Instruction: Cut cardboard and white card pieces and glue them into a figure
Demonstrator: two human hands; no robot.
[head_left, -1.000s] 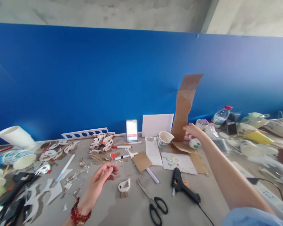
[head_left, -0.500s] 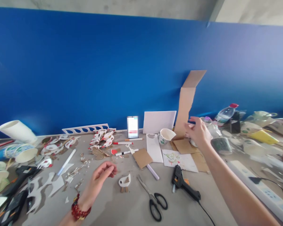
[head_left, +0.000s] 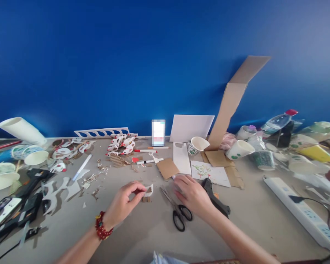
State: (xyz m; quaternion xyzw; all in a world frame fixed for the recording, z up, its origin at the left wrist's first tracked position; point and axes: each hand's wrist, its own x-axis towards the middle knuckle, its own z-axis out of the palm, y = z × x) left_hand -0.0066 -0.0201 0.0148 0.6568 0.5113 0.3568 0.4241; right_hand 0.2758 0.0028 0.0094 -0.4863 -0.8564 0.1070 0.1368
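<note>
My left hand [head_left: 128, 201], with a red bead bracelet at the wrist, has its thumb and fingertips at the left edge of a small white bird cutout [head_left: 149, 191] with brown feet; whether it grips the cutout is unclear. My right hand [head_left: 194, 194] is half curled, palm down, and somewhat blurred, just right of the scissors [head_left: 178, 215]; its fingertips are too smeared to show anything held. Behind its wrist side lies a black glue gun [head_left: 216, 201], partly covered by the hand. A brown cardboard square [head_left: 167, 168] lies beyond the fingers.
Finished white-and-red birds [head_left: 122, 143] are piled at the back left, near paper scraps [head_left: 55, 190]. A patterned cup [head_left: 197, 145], a drawing [head_left: 210, 173] and a power strip [head_left: 299, 211] are to the right. More glue guns [head_left: 30, 205] lie far left.
My right hand has come down and left from the cups at the back right to beside the scissors. My left hand has moved right to the bird cutout. The view has tilted down.
</note>
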